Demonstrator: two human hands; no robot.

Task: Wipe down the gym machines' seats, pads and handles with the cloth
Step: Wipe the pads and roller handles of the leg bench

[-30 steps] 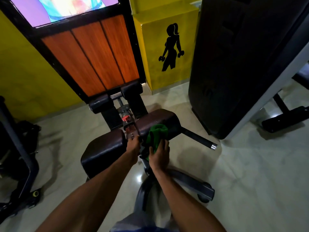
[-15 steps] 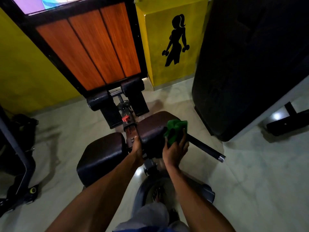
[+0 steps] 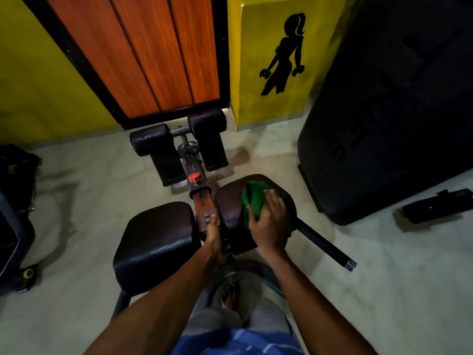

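Note:
A hyperextension bench stands on the floor with two dark pads. My right hand [image 3: 268, 221] presses a green cloth [image 3: 253, 201] onto the top of the right pad [image 3: 230, 201], fingers spread over the cloth. My left hand [image 3: 213, 237] grips the rusty centre frame [image 3: 202, 201] between the right pad and the left pad [image 3: 156, 239]. Two black roller pads [image 3: 151, 142] sit at the bench's far end, behind a red adjustment knob [image 3: 194, 178]. A black handle bar [image 3: 325, 247] sticks out to the right below the right pad.
A big black machine housing [image 3: 389, 111] stands close on the right, with a black foot [image 3: 435, 208] on the floor. A wood-panelled column [image 3: 143, 52] and yellow wall [image 3: 271, 60] lie ahead. Dark equipment [image 3: 15, 213] crowds the left edge. My foot [image 3: 230, 298] is under the bench.
My right hand has carried the cloth from the right pad's inner front, out to its right edge, then up onto its top. My left hand stays on the centre frame.

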